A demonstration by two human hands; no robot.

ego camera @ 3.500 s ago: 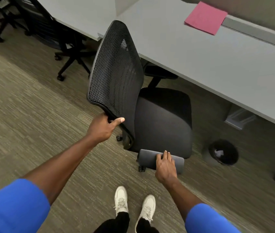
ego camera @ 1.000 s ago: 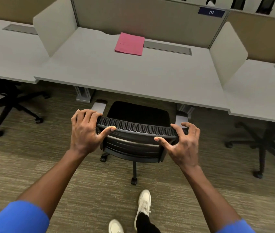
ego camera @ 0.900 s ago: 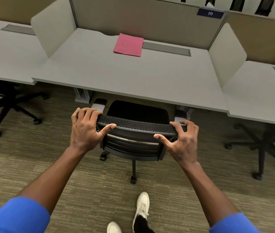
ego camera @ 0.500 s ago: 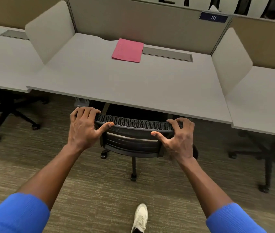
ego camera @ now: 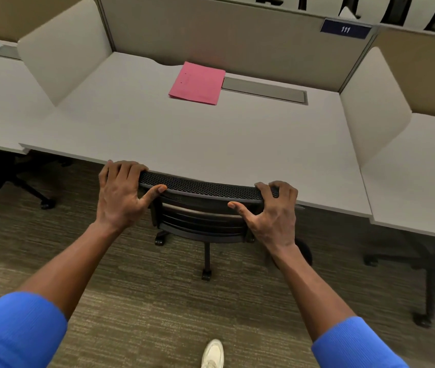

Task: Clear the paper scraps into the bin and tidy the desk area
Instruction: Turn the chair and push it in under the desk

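The person is standing behind a black mesh office chair (ego camera: 200, 205) and gripping the top edge of its backrest with both hands. The left hand (ego camera: 120, 195) is wrapping over the left corner, fingers curled over the far side and thumb pressing on the near face; the right hand (ego camera: 272, 211) is clasping the right corner the same way. The chair's seat is sitting out of sight under the grey table (ego camera: 211, 139), and the backrest top is lying just at the table's front edge.

The table top is carrying only a pink folder (ego camera: 197, 83) near the back partition, just beside a grey cable flap (ego camera: 264, 90). No paper scraps are showing anywhere in this view, and no bin can be made out, so the scrap part is probably finished.

The step in hand looks like tucking the chair in. To do it well, both hands should be pushing evenly so the castors are rolling straight, not skewing toward one table leg. The push should be easing off as the backrest is nearing the edge, or fingers curled over the far side could be pinched between mesh and table. Centring the chair between the side dividers (ego camera: 59, 54) would be leaving the bay looking neat
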